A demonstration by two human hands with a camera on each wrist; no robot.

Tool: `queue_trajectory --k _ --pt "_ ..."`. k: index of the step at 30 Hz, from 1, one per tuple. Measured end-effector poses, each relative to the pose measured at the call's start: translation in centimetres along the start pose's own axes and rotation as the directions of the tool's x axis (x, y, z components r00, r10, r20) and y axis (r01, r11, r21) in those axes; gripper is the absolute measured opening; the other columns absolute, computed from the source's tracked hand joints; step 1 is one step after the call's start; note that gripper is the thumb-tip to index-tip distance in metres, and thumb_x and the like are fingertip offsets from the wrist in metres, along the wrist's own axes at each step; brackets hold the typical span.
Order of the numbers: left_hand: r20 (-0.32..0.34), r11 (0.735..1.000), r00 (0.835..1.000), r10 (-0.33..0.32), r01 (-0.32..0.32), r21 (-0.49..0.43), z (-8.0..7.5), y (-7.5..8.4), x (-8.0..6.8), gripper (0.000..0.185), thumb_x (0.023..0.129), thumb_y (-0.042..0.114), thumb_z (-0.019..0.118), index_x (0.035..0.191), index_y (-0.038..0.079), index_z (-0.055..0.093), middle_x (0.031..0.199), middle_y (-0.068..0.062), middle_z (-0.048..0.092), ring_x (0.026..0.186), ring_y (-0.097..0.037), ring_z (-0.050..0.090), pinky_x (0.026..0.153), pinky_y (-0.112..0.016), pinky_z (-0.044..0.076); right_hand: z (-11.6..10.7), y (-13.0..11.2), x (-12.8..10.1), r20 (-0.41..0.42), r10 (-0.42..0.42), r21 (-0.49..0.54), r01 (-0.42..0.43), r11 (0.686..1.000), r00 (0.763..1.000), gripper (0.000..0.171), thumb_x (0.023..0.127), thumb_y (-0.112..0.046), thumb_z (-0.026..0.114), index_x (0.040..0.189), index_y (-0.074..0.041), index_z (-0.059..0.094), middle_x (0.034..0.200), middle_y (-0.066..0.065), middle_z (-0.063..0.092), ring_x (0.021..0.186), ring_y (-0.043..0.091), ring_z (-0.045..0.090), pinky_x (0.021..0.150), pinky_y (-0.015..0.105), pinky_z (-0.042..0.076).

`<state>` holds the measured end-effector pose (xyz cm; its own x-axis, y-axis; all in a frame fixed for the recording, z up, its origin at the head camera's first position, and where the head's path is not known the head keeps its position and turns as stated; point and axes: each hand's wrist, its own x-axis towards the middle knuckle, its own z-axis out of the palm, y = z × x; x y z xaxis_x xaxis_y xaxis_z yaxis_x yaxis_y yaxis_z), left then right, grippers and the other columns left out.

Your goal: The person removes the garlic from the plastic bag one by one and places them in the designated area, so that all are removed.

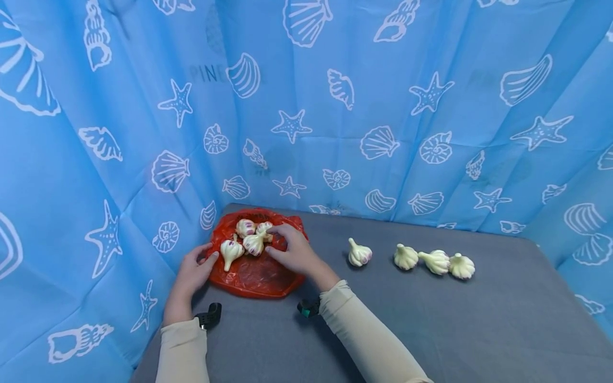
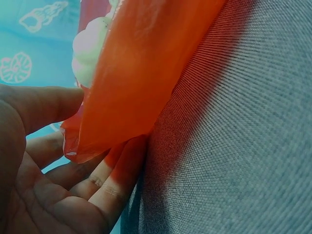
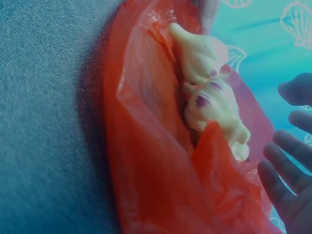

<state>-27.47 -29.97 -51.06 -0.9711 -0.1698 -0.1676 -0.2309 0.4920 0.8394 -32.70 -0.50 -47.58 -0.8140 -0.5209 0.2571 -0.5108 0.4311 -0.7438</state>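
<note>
A red plastic bag (image 1: 249,276) lies spread out with its mouth wide, several garlic bulbs (image 1: 231,251) grouped in its left and far part. At the bag's left rim is my left hand (image 1: 195,268); in the left wrist view its thumb (image 2: 53,103) and fingers (image 2: 117,180) lie on either side of the red plastic. My right hand (image 1: 294,250) reaches over the bag's right side, beside the garlic. In the right wrist view its fingers (image 3: 280,168) are spread and relaxed, apart from the bulbs (image 3: 214,105), with nothing between them.
To the right of the bag, a single garlic bulb (image 1: 359,252) lies on the grey table (image 1: 431,319). Farther right, three more bulbs (image 1: 436,261) sit in a row. A blue shell-print curtain (image 1: 306,149) hangs along the back and left edges.
</note>
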Motion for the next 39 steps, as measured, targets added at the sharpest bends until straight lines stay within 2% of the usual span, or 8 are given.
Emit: queue_trajectory --k 6,14,17,24,28,32,39 --pt "0.010 1.000 1.000 0.001 -0.001 -0.002 0.0 0.2 -0.1 0.064 0.111 0.034 0.053 0.164 0.003 0.036 0.164 -0.031 0.038 0.148 -0.050 0.042 0.120 -0.064 0.041 -0.9 -0.5 0.0 0.004 -0.003 -0.029 0.003 1.000 1.000 0.047 0.101 -0.025 0.073 0.142 -0.006 0.063 0.143 0.009 0.063 0.132 0.033 0.060 0.109 0.050 0.054" --pt "0.005 1.000 1.000 -0.006 0.006 -0.003 -0.2 0.0 -0.2 0.064 0.111 0.034 0.053 0.164 0.002 0.036 0.165 -0.031 0.036 0.149 -0.050 0.040 0.121 -0.064 0.040 -1.1 -1.0 0.9 0.022 -0.012 -0.019 0.012 1.000 1.000 0.045 0.101 -0.021 0.073 0.142 -0.005 0.063 0.141 0.013 0.063 0.128 0.037 0.060 0.106 0.058 0.055" --pt "0.008 1.000 1.000 -0.006 0.006 -0.004 -0.1 0.0 -0.2 0.064 0.110 0.034 0.054 0.164 0.003 0.036 0.166 -0.030 0.036 0.149 -0.050 0.040 0.121 -0.064 0.040 -1.1 -1.3 1.4 0.036 -0.011 -0.044 0.013 0.999 0.999 0.043 0.101 -0.021 0.073 0.141 -0.006 0.064 0.140 0.010 0.064 0.129 0.035 0.061 0.107 0.054 0.056" --pt "0.002 1.000 1.000 0.008 -0.008 0.013 0.0 0.1 -0.1 0.064 0.111 0.035 0.053 0.163 0.002 0.036 0.164 -0.031 0.038 0.148 -0.051 0.042 0.120 -0.065 0.040 -1.1 -2.2 2.7 0.060 -0.019 -0.068 0.023 0.997 0.998 0.038 0.102 -0.021 0.071 0.138 -0.010 0.065 0.140 0.015 0.064 0.129 0.034 0.062 0.106 0.048 0.057" --pt "0.002 1.000 1.000 0.012 -0.012 0.009 0.0 0.3 0.0 0.064 0.111 0.034 0.053 0.163 0.001 0.037 0.164 -0.031 0.038 0.148 -0.050 0.042 0.121 -0.065 0.040 -0.6 -1.9 3.3 0.078 -0.007 -0.082 0.013 0.997 0.997 0.039 0.102 -0.020 0.071 0.139 -0.008 0.065 0.138 0.013 0.065 0.129 0.032 0.062 0.105 0.044 0.057" --pt "0.005 1.000 1.000 0.013 -0.013 0.003 0.0 0.3 -0.1 0.063 0.111 0.032 0.053 0.163 0.002 0.037 0.165 -0.030 0.038 0.148 -0.050 0.042 0.121 -0.064 0.040 0.0 -1.4 3.6 0.097 0.019 -0.092 -0.010 0.996 0.995 0.042 0.102 -0.020 0.072 0.141 -0.007 0.064 0.139 0.014 0.065 0.128 0.032 0.063 0.106 0.045 0.057" --pt "0.006 1.000 1.000 0.015 -0.015 0.008 -0.1 0.1 -0.2 0.063 0.111 0.033 0.053 0.163 0.001 0.037 0.164 -0.030 0.038 0.148 -0.050 0.042 0.120 -0.064 0.041 0.7 -0.4 3.6 0.115 0.007 -0.130 0.008 0.991 0.993 0.045 0.101 -0.019 0.073 0.142 -0.004 0.064 0.139 0.013 0.066 0.125 0.027 0.064 0.106 0.042 0.057"
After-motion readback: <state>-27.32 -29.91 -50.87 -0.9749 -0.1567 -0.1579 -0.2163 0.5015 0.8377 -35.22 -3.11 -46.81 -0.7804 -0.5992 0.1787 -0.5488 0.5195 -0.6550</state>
